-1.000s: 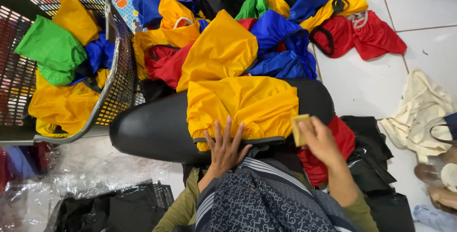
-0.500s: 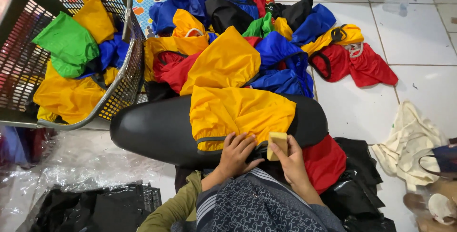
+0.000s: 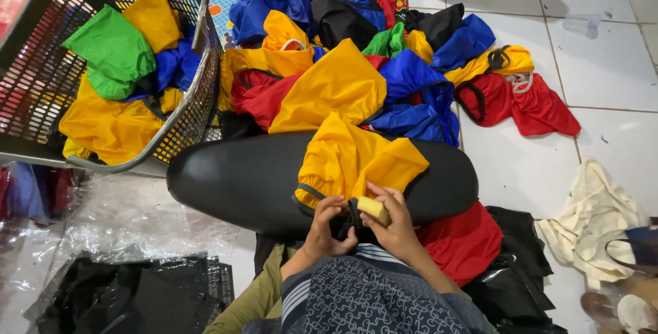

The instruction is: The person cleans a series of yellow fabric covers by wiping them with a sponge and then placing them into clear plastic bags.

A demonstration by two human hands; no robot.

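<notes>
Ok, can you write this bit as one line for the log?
left hand: on yellow bag's black strap | right hand: holding small yellow block | bag on black cushion
</notes>
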